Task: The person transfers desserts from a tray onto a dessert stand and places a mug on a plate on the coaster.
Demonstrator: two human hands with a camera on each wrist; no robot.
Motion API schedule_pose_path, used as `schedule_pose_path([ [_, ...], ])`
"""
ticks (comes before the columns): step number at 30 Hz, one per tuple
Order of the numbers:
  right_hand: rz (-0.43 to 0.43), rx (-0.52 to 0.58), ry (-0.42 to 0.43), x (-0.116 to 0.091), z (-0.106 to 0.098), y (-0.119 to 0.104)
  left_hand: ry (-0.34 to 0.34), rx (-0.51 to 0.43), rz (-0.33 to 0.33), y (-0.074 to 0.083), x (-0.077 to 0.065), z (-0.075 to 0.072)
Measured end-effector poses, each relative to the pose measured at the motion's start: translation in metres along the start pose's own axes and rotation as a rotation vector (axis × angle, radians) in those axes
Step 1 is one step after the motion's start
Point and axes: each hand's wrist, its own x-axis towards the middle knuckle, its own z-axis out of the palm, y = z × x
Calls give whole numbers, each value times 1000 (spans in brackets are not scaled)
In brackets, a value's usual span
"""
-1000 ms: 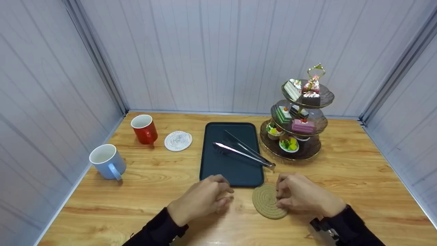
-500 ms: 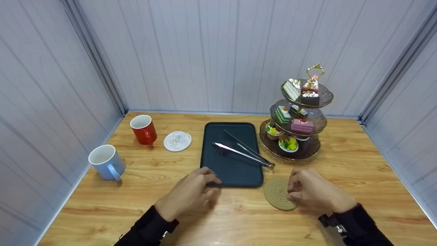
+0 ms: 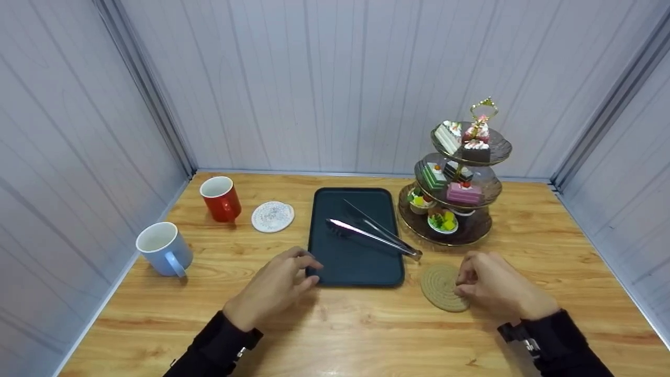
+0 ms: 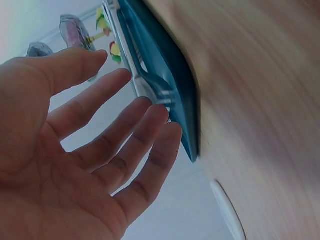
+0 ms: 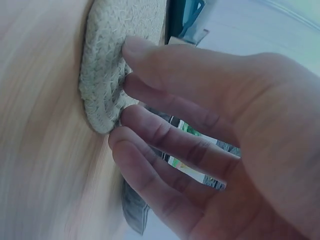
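Observation:
My right hand (image 3: pixel 494 285) pinches the right edge of a round woven coaster (image 3: pixel 439 288), which lies on the wooden table in front of the dessert stand. In the right wrist view the thumb rests on the coaster's top and the other fingers curl at its rim. My left hand (image 3: pixel 275 285), holding nothing, hovers by the near left corner of a dark tray (image 3: pixel 356 269). Its fingers are spread and relaxed in the left wrist view. Metal tongs (image 3: pixel 377 239) lie across the tray, their hinged end sticking out past its right rim.
A three-tier stand (image 3: pixel 473 233) with several small cakes stands at the back right. To the left are a red mug (image 3: pixel 217 204), a light blue mug (image 3: pixel 165 254) and a white speckled coaster (image 3: pixel 273 217). White panel walls border the table.
The woven coaster has slid right and slightly away from me along with my right hand. My left hand has shifted left and a little forward. The tray, tongs and mugs stay put.

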Motion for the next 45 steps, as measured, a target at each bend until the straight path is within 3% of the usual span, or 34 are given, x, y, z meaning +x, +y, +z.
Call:
schedule_pose_path([
  [6,-24,-9,44,0,-3,11,50,-26,-32,-14,0,-8],
  [20,52,-7,83,-2,-10,34,129,-1,-106,-45,3,-24],
  [31,165,32,26,-7,-18,48,129,-19,-228,-71,3,-38],
  [39,200,18,17,-12,-24,60,220,-5,-219,-88,1,-57],
  [45,227,3,4,-16,-29,69,257,-23,-285,-100,-1,-70],
])
